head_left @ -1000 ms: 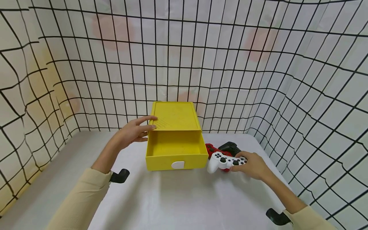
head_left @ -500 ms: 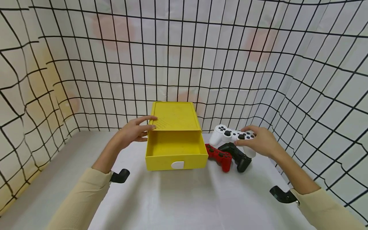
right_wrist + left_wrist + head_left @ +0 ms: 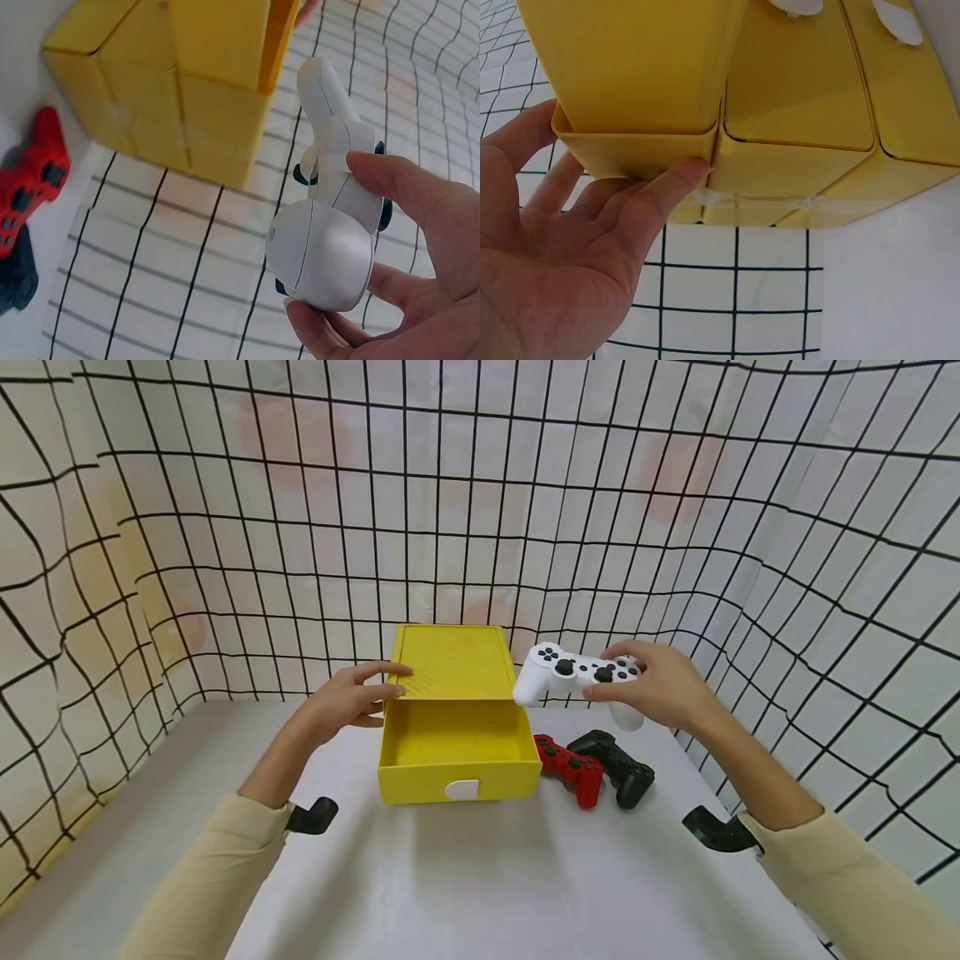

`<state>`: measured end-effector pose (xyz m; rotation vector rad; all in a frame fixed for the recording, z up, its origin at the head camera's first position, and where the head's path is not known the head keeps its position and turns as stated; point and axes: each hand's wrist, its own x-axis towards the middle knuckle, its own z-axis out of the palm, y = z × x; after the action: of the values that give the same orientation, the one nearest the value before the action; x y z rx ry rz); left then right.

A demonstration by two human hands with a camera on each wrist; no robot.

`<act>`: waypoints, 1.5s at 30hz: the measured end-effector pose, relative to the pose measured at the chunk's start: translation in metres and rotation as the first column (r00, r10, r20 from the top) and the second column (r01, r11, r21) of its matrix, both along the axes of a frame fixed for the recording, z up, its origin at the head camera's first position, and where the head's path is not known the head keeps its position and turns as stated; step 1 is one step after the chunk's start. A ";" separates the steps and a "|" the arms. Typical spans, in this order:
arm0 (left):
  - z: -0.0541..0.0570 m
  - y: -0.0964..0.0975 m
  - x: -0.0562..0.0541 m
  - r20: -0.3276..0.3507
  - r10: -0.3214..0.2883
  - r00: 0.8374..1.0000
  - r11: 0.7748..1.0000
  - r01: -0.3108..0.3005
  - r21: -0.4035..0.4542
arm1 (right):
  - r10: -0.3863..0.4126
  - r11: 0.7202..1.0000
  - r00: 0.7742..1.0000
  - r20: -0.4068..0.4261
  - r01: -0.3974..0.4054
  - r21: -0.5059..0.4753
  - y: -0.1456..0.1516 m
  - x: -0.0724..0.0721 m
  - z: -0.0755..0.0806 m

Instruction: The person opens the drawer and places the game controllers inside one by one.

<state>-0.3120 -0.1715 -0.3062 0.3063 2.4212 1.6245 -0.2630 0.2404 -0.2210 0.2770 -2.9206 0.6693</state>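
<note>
A white game controller (image 3: 579, 670) is held in the air by my right hand (image 3: 660, 687), its thumb and fingers pinching the right part. In the right wrist view the white controller (image 3: 322, 225) shows its underside and grips. My left hand (image 3: 341, 703) rests against the left side of a yellow drawer unit (image 3: 457, 662), fingertips over its top edge. The top drawer (image 3: 461, 783) is pulled out toward me, with a white tab on its front. In the left wrist view the left hand's fingers (image 3: 671, 187) lie fairly straight along the casing.
A red controller (image 3: 572, 768) and a black controller (image 3: 617, 768) lie on the white table (image 3: 480, 877), right of the drawer unit. Two lower drawers (image 3: 799, 90) stand shut beneath. Black wire mesh (image 3: 480, 493) surrounds the table at the back and sides.
My right hand has lifted the white controller up off the other controllers, then moved it left toward the drawer unit. The left hand has stayed in place.
</note>
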 end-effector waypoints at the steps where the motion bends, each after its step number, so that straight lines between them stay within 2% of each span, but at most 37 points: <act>1: 0.000 0.000 0.000 0.000 0.000 1.000 1.000 0.000 -0.003 | 0.007 1.000 1.000 0.000 -0.007 -0.007 -0.005 0.000 0.001; 9: 0.000 -0.001 -0.001 0.009 0.007 1.000 1.000 -0.007 -0.010 | 0.070 0.996 0.998 0.001 -0.070 -0.053 -0.039 -0.003 0.001; 16: -0.004 -0.002 -0.001 0.017 0.010 1.000 1.000 -0.009 -0.016 | 0.136 0.986 0.991 0.004 -0.135 -0.102 -0.064 -0.007 -0.006; 27: -0.003 -0.003 -0.001 0.019 -0.016 1.000 1.000 0.016 -0.004 | 0.242 0.965 0.970 0.002 -0.240 -0.107 -0.094 -0.001 -0.014; 32: -0.003 -0.002 -0.002 0.014 -0.020 1.000 1.000 0.020 -0.003 | 0.252 0.965 0.968 -0.015 -0.252 -0.071 -0.104 0.001 -0.018; 39: -0.003 -0.004 -0.001 0.021 -0.004 1.000 1.000 0.004 -0.012 | 0.249 0.966 0.968 0.019 -0.247 -0.071 -0.113 0.005 -0.023; 45: -0.002 -0.003 -0.003 0.007 -0.014 1.000 1.000 0.014 0.002 | 0.226 0.973 0.974 0.036 -0.224 -0.049 -0.115 0.009 -0.024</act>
<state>-0.3146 -0.1744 -0.3083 0.3167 2.4074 1.6200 -0.2540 0.1255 -0.2450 0.6028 -2.9358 0.7792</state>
